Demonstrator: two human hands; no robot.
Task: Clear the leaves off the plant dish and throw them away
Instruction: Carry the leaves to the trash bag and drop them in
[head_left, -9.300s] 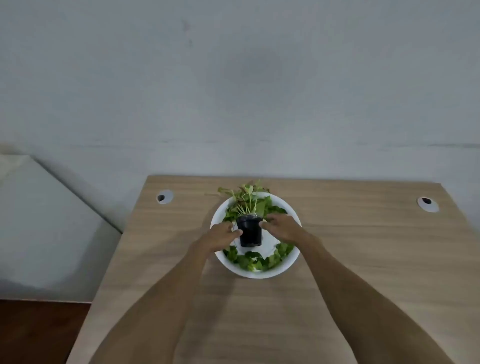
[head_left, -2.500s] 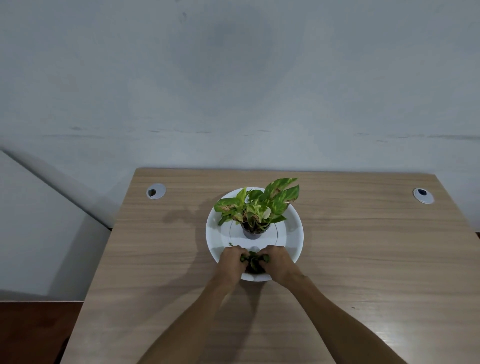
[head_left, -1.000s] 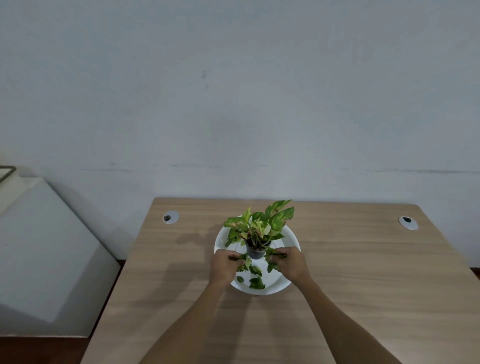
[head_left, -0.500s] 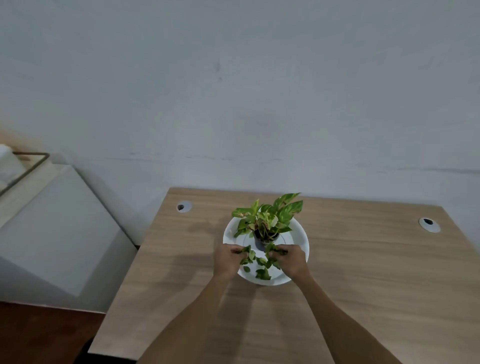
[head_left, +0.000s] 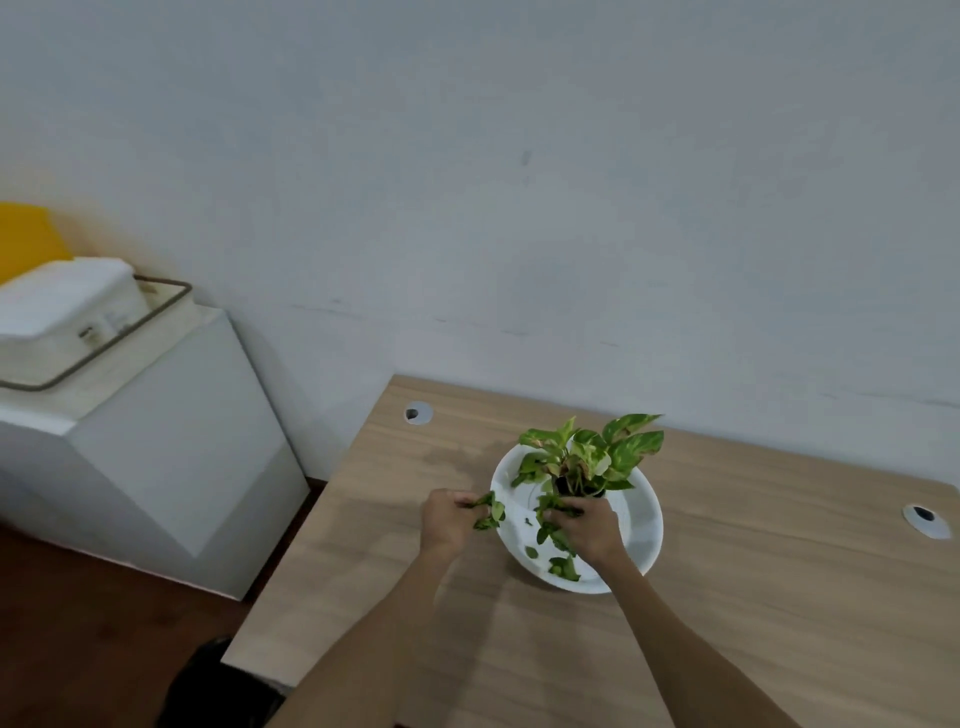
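Note:
A white plant dish sits on the wooden table, with a small potted plant standing in its far half. My left hand is just left of the dish rim, shut on a bunch of green leaves. My right hand is over the dish in front of the pot, shut on more leaves. A few loose leaves lie on the dish's near part.
The wooden table has two cable holes, one at the back left and one at the right. A white cabinet stands left of the table with a white box on top. A dark object is on the floor.
My view has turned left, so the cabinet and box show more. My left hand has drawn off the dish to its left rim with leaves in it.

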